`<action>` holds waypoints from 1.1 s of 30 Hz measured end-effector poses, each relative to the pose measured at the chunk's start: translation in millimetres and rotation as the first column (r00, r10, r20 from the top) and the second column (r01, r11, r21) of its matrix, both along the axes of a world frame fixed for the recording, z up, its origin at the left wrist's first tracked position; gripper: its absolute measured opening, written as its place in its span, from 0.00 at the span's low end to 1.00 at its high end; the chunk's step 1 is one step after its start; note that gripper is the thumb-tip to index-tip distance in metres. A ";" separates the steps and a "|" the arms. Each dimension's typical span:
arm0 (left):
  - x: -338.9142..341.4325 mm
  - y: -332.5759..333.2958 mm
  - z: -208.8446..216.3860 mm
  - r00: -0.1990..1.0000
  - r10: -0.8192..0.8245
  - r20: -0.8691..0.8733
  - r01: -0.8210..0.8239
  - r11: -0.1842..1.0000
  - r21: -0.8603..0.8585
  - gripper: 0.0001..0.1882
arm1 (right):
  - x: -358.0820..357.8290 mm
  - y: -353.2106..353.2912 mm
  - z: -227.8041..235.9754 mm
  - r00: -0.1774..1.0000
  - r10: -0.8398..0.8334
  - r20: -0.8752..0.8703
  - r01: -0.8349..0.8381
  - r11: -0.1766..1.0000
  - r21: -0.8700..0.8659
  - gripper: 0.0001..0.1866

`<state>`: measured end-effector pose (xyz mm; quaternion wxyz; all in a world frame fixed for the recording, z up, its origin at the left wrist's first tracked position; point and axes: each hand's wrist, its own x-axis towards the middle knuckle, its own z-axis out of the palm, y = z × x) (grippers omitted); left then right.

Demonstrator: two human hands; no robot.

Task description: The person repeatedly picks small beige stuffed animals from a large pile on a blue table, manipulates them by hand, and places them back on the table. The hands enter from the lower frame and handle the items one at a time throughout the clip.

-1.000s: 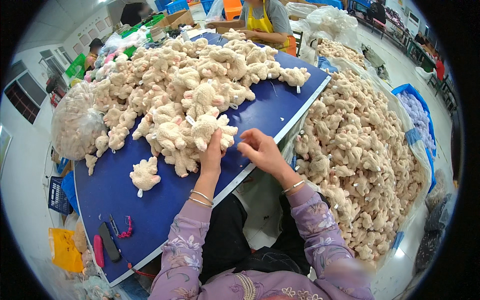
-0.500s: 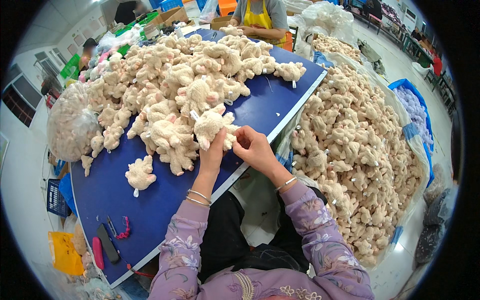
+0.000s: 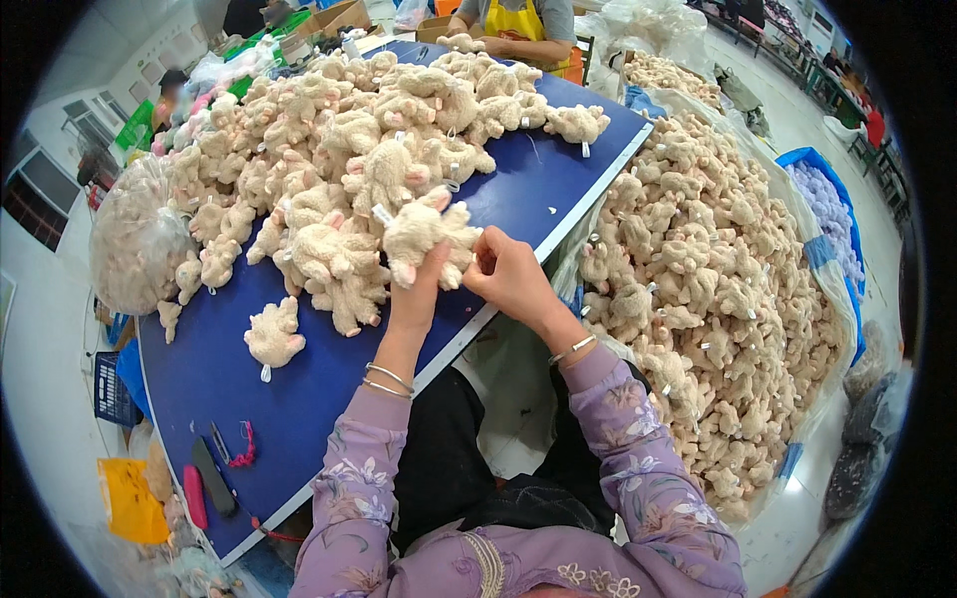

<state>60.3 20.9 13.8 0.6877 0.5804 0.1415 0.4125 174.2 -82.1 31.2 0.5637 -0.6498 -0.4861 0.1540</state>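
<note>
A cream plush toy point(image 3: 417, 235) with pink ears and a white loop tag is held over the blue table point(image 3: 329, 419), near its right edge. My left hand point(image 3: 424, 284) grips it from below, with the fingers mostly hidden by the plush. At the toy's right side, my right hand point(image 3: 510, 277) pinches with thumb and forefinger close together; whatever lies between those fingertips is too small to make out. A heap of similar plush toys point(image 3: 329, 140) covers the far part of the table. One single plush toy point(image 3: 274, 333) lies apart on the left.
Right of the table stands a large open sack of plush toys point(image 3: 698, 329). At the near left corner lie thread snips point(image 3: 221, 444) with a pink cord, a dark grey bar point(image 3: 212, 478) and a pink object point(image 3: 194, 496). Across the table sits a person in a yellow apron point(image 3: 513, 20).
Both hands remain at the same plush toy. My right hand has risen slightly and turned beside it. The whole view has shifted a little.
</note>
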 end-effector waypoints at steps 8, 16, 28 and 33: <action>-5.5 10.4 -0.8 0.993 -0.115 0.020 0.114 0.911 -0.396 0.18 | 9.1 -6.2 -0.6 0.812 0.353 -0.464 -0.308 0.936 0.173 0.07; -5.3 9.6 1.1 0.978 -0.155 0.136 0.202 0.856 -0.477 0.20 | 24.1 0.2 -13.6 0.820 0.222 -0.528 -0.169 0.975 0.147 0.09; -7.1 -2.9 8.9 0.973 -0.232 0.021 0.221 0.892 -0.393 0.26 | 14.3 0.3 -4.9 0.838 0.264 -0.477 -0.202 0.963 0.178 0.11; -5.8 4.4 -4.4 0.953 -0.301 0.032 0.296 0.906 -0.302 0.22 | 43.2 -10.5 10.3 0.741 0.353 -0.571 0.001 0.851 0.526 0.10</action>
